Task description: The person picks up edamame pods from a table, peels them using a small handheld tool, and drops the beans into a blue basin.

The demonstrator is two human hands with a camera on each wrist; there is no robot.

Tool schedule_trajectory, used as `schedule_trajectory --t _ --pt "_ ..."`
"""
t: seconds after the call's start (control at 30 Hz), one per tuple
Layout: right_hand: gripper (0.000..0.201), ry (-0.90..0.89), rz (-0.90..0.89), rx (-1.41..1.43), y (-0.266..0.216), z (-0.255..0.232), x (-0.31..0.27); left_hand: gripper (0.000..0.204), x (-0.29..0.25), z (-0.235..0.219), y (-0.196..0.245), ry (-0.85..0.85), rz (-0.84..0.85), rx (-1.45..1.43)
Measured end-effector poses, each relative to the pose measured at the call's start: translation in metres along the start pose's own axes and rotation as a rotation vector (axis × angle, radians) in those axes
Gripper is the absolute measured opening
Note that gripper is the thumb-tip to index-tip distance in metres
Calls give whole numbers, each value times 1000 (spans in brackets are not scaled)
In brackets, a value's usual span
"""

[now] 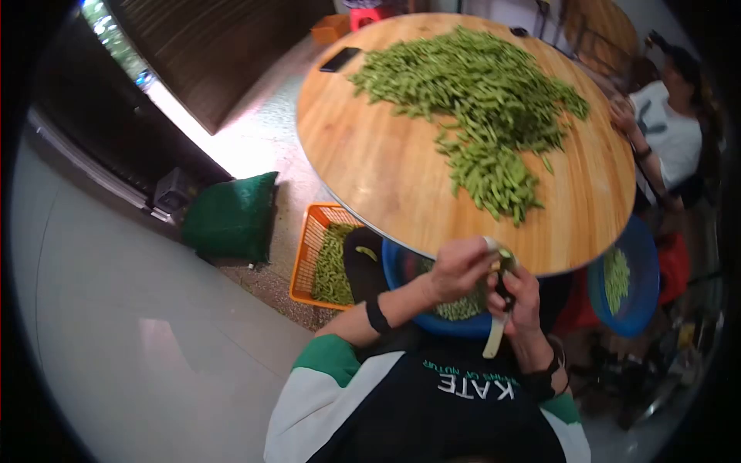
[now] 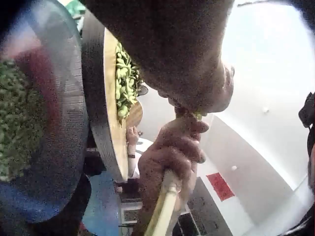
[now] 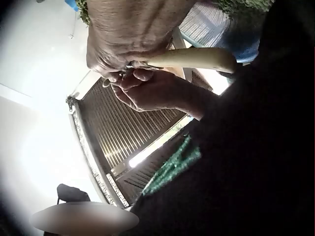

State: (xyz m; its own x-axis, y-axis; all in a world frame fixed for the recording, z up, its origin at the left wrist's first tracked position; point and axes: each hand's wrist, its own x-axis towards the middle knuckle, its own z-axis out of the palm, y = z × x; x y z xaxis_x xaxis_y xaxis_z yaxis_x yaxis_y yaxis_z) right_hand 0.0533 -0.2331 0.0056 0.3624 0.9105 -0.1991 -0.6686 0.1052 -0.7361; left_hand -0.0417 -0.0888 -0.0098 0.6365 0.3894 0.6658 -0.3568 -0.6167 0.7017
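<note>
By the table (image 1: 370,147), green sack (image 1: 231,216), orange basket (image 1: 302,258), left hand (image 1: 457,268) partly hiding basin (image 1: 394,270)

White capitals (image 1: 476,388) on the chest of the person's black garment (image 1: 417,428), below the hands (image 1: 461,268), read "KATE"; smaller green lettering (image 1: 469,373), nearer the hands, partly reads "OF NUTUR"; the red wall sheet (image 2: 220,187) beyond them is illegible.

The table (image 1: 378,154) here is glossy wood, the basket (image 1: 299,270) and tub (image 1: 392,270) plastic, the shirt (image 1: 363,420) matt cloth, the pale handle (image 1: 495,339) smooth.
</note>
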Motion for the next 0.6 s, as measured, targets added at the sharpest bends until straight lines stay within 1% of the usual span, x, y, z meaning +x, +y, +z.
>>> schedule_trajectory --t 0.03,0.07,0.1,0.13,0.17,0.2,0.23,0.3,0.33,0.37,0.4,0.43,0.5,0.53,0.6 --pt "23 39 2 -13 -1 3 0 8 -1 3 6 25 -139 -69" --pt "24 3 -37 -84 -2 2 1 8 -4 4 7 -2 -300 -147" --pt "25 44 -67 -248 -2 1 2 9 -9 7 -1 -19 -396 -246" --pt "26 110 -101 -384 1 -3 2 13 -13 7 -5 -33 -625 -445" --pt "28 140 -110 -471 1 -8 2 15 -13 8 -4 -2 -722 -580" --pt "32 199 -230 -587 5 -7 0 16 -11 1 2 -67 -740 -454" --pt "37 230 -458 -754 13 -15 4 16 -15 4 3 -53 -740 -445" --pt "39 273 -591 -992 16 -24 5 15 -19 5 5 -72 -751 -410" --pt "40 220 -783 -1175 9 -21 9 15 -19 8 5 -80 -756 -424" --pt "41 154 -974 -1349 5 -18 12 14 -21 8 5 -97 -720 -335" --pt "40 120 -1037 -1406 6 -18 15 14 -23 8 6 -114 -681 -241" --pt "40 122 -1034 -1402 9 -19 14 14 -25 9 7 -116 -685 -238" --pt "38 124 -961 -1418 11 -23 15 13 -27 13 10 -114 -493 -65" --pt "38 125 -961 -1414 12 -26 14 15 -28 13 11 -139 -430 44" --pt "36 101 -970 -1508 12 -29 13 18 -27 15 13 -142 -394 60"
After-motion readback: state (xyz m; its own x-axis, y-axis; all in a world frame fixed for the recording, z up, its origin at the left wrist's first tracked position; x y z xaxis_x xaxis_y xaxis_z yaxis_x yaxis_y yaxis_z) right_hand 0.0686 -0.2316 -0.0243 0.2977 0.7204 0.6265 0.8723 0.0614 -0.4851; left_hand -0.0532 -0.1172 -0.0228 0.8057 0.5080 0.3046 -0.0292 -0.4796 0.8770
